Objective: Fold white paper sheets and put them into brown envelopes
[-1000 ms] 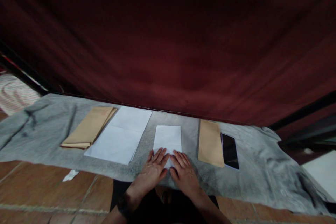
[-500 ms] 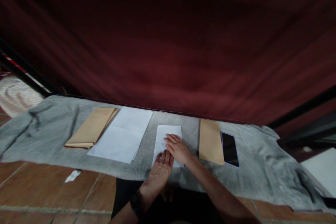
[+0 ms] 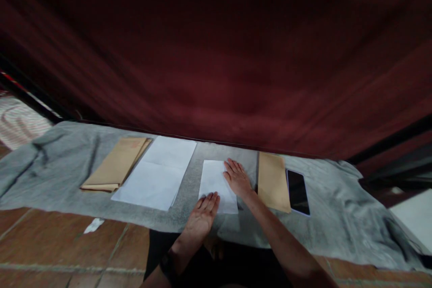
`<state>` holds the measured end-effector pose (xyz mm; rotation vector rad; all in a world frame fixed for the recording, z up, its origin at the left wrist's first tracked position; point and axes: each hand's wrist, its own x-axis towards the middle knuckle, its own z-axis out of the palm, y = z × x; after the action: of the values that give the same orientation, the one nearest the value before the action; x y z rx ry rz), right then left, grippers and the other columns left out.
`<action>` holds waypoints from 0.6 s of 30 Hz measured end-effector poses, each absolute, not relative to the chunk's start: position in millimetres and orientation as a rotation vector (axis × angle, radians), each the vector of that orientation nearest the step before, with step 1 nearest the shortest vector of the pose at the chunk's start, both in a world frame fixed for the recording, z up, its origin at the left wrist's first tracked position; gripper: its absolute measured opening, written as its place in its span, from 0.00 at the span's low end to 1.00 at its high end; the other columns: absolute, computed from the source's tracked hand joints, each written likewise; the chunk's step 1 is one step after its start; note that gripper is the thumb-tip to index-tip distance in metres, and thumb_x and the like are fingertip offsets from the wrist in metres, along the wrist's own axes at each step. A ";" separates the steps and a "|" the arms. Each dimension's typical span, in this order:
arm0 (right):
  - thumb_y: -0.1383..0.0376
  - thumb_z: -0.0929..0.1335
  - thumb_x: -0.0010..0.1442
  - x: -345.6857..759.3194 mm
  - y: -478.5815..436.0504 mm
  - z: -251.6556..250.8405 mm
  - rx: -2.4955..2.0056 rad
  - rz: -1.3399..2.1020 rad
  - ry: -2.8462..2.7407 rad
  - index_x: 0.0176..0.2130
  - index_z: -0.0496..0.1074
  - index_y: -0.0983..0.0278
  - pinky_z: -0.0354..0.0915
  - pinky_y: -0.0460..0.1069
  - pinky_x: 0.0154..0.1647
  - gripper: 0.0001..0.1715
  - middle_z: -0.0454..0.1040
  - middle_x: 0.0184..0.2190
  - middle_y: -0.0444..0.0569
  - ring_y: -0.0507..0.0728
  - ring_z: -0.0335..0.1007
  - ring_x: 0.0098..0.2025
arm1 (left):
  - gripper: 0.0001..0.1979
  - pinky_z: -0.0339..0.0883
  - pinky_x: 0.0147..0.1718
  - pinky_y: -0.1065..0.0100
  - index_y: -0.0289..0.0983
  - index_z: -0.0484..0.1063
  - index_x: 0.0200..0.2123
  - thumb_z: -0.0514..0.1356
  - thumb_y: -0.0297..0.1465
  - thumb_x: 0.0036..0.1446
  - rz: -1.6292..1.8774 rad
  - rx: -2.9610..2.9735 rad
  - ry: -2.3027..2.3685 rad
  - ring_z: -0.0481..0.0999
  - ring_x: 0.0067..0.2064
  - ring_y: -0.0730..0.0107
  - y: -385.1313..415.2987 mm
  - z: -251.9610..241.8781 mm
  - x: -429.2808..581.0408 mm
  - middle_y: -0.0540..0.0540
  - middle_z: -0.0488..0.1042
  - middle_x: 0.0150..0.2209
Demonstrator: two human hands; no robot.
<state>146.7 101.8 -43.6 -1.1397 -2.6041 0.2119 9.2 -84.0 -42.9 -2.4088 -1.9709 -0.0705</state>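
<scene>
A folded white paper (image 3: 214,180) lies on the grey cloth (image 3: 249,229) in front of me. My left hand (image 3: 203,213) rests with fingers stretched on its lower left corner. My right hand (image 3: 238,177) lies spread over its upper right edge, partly on the cloth. Neither hand grips anything. Left of the folded paper are larger white sheets (image 3: 155,173), and beyond them a stack of brown envelopes (image 3: 116,162). On the right lies another brown envelope (image 3: 272,182), just beside a dark-screened phone (image 3: 298,192).
A dark red curtain (image 3: 216,76) hangs right behind the cloth-covered surface. Dark bars (image 3: 401,144) slant at both sides. A white scrap (image 3: 94,225) is on the tiled floor (image 3: 50,238), and a white object (image 3: 415,216) stands at the far right.
My hands have moved apart. The right one slid up and right to the paper's edge, while the left shifted slightly left and down. More of the folded paper shows between them.
</scene>
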 end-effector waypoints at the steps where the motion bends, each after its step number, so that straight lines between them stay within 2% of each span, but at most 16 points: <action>1: 0.64 0.61 0.72 149.6 100.4 -44.6 -1.126 0.249 -2.581 0.67 0.63 0.65 0.52 0.61 0.72 0.27 0.60 0.70 0.56 0.61 0.55 0.71 | 0.30 0.63 0.63 0.58 0.37 0.65 0.66 0.49 0.19 0.62 -0.084 -2.419 -1.993 0.66 0.67 0.61 -83.4 -40.0 8.5 0.42 0.68 0.66; 5: 0.73 0.59 0.68 175.3 76.6 -53.5 -0.954 0.480 -2.466 0.63 0.69 0.62 0.56 0.61 0.71 0.28 0.68 0.65 0.53 0.57 0.62 0.68 | 0.30 0.62 0.65 0.56 0.37 0.66 0.65 0.54 0.23 0.59 -0.150 -2.411 -2.122 0.66 0.67 0.58 -81.9 -28.6 -1.4 0.41 0.66 0.67; 9: 0.80 0.58 0.61 214.1 36.3 -58.6 -0.792 0.634 -2.453 0.64 0.69 0.58 0.58 0.62 0.71 0.37 0.69 0.65 0.50 0.55 0.62 0.67 | 0.32 0.61 0.66 0.55 0.37 0.66 0.65 0.55 0.21 0.56 -0.243 -2.385 -2.198 0.64 0.68 0.58 -84.0 -26.2 -16.2 0.42 0.65 0.68; 14: 0.81 0.60 0.57 239.1 3.9 -50.5 -0.769 0.686 -2.497 0.65 0.67 0.58 0.57 0.62 0.71 0.41 0.67 0.66 0.49 0.56 0.60 0.69 | 0.29 0.62 0.65 0.54 0.38 0.67 0.64 0.52 0.21 0.59 -0.320 -2.417 -2.181 0.65 0.68 0.59 -90.5 -27.3 -18.9 0.43 0.67 0.67; 18: 0.82 0.63 0.53 239.8 -1.9 -45.5 -0.796 0.651 -2.539 0.63 0.69 0.57 0.57 0.63 0.71 0.42 0.67 0.66 0.49 0.58 0.60 0.69 | 0.29 0.62 0.65 0.53 0.39 0.68 0.64 0.54 0.21 0.59 -0.327 -2.501 -2.169 0.66 0.67 0.58 -99.2 -24.7 -15.4 0.43 0.68 0.66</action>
<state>239.8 -1.9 -45.5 -0.7960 -2.5388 0.6506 -15.4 -99.2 -24.7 -2.5014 -2.1690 -0.3270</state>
